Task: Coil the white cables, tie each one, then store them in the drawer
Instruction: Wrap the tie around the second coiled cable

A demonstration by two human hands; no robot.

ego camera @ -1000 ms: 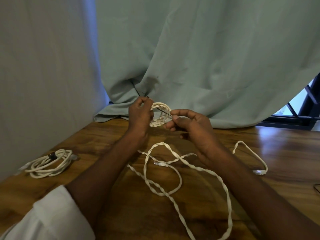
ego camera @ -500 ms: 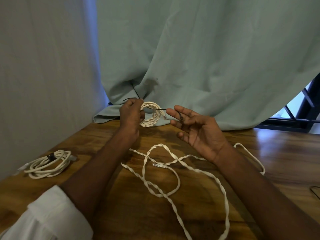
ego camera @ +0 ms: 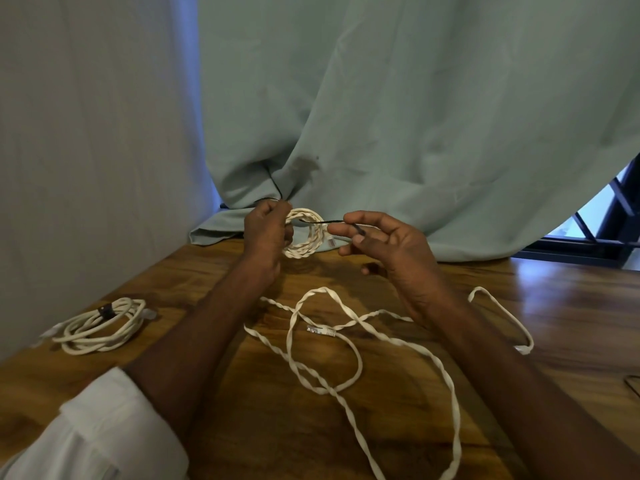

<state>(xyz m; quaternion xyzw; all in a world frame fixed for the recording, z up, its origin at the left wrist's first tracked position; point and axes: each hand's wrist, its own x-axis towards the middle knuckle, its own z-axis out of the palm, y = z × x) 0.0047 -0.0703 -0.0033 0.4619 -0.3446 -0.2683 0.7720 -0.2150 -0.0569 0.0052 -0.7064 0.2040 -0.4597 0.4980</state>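
My left hand (ego camera: 266,230) grips a small coil of flat white cable (ego camera: 306,244), held upright above the far part of the wooden table (ego camera: 242,410). A thin black tie (ego camera: 341,223) runs from the coil to my right hand (ego camera: 384,242), which pinches its end between thumb and fingers. A long uncoiled flat white cable (ego camera: 349,344) sprawls in loops on the table below my arms, its plug (ego camera: 320,330) lying in the middle. At the left lies a coiled white cable (ego camera: 100,323) bound with a black tie.
A pale green curtain (ego camera: 415,116) hangs behind the table and drapes onto its far edge. A grey wall stands at the left. A dark window frame (ego camera: 609,220) shows at the right. A small dark object (ego camera: 633,384) peeks in at the table's right edge.
My right hand opened, then closed its fingers on the black tie's end and drew it out to the right. The left hand kept hold of the small coil.
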